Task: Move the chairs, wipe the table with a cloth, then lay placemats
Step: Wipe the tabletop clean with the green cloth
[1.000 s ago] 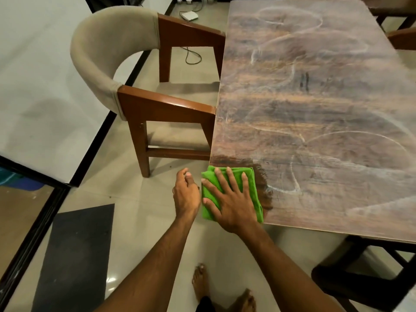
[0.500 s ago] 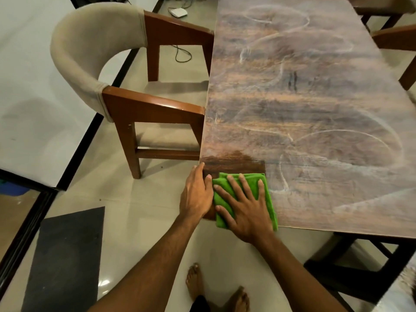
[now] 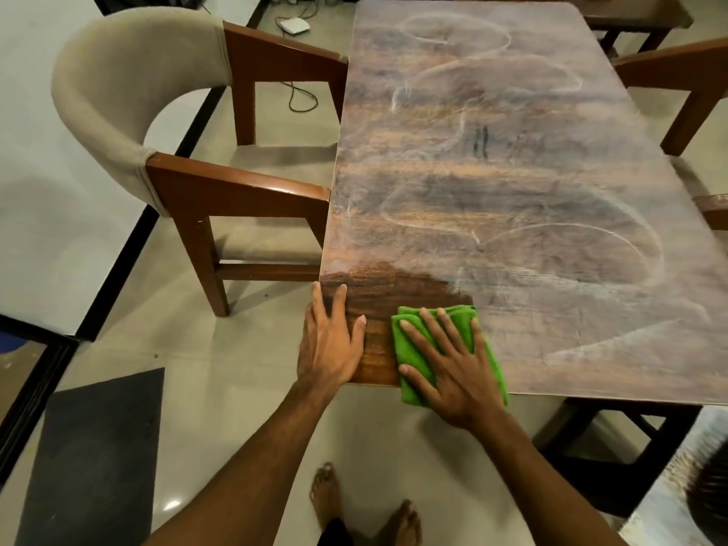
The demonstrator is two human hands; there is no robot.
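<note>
A long wooden table (image 3: 512, 163) is covered in a pale dusty film with curved streaks. A dark clean patch shows at its near left corner. A folded green cloth (image 3: 465, 321) lies flat on the near edge, partly overhanging it. My right hand (image 3: 449, 364) presses down on the cloth with fingers spread. My left hand (image 3: 329, 344) rests flat on the clean corner just left of the cloth. A beige-backed wooden armchair (image 3: 189, 159) stands at the table's left side, its arm touching the table edge.
Another wooden chair (image 3: 685, 80) stands at the right side. A dark bench or chair base (image 3: 614, 447) sits under the near right end. A dark mat (image 3: 94, 459) lies on the tiled floor at left. A white device with a cable (image 3: 293, 25) lies beyond the armchair.
My right hand has slid the green cloth rightward along the near edge, widening the dark clean patch. My left hand moved from beside the corner onto the tabletop.
</note>
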